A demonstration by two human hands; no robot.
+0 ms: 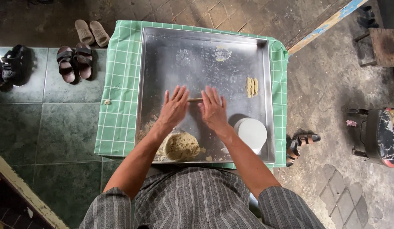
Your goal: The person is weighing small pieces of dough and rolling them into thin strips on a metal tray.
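Observation:
A large metal tray (163, 55) lies on a green checked cloth (120, 110). My left hand (174, 107) and my right hand (213, 108) rest flat on the tray, palms down and fingers spread, over a thin rope of dough (195, 99) that shows between them. A lump of yellowish dough (180, 146) sits at the tray's near edge under my left forearm. Several short shaped dough strips (251, 87) lie side by side at the tray's right. A white round container (251, 132) stands by my right wrist.
Pairs of sandals (74, 61) and slippers (92, 32) lie on the green tiled floor at the left. More sandals (299, 142) lie on the ground at the right, beside a dark stool (377, 135). A wooden stool (381, 46) stands at top right.

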